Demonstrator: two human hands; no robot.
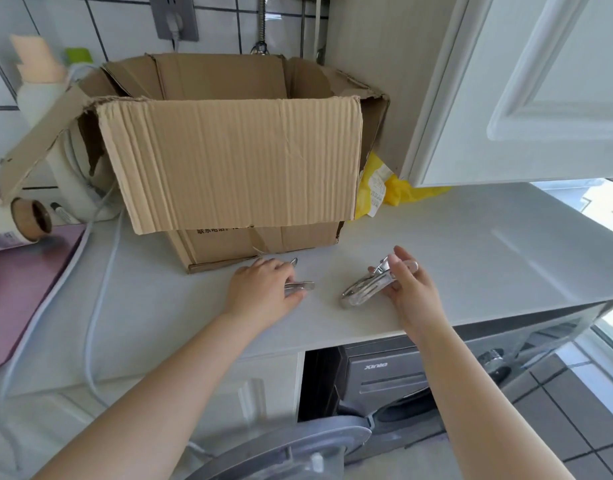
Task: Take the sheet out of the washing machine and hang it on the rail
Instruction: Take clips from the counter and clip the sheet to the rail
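Far left: pink board (17,289), one paper roll (21,223), two cables. One cardboard box (235,161) upper centre on the tabletop (471,254). Left hand (267,289), centre frame, grasps one metal clip (299,286). Right hand (412,289) pinches a second, bigger metal clip (365,287), touching tabletop. One washing machine (384,379) lower right, door (284,452) open. Sheet not visible, presumably inside drum. Judgement: wet sheet heavy, soft, floppy; take hold of bunched fabric at an edge with both hands.

Bright daylight from right; edges warped, blurry.
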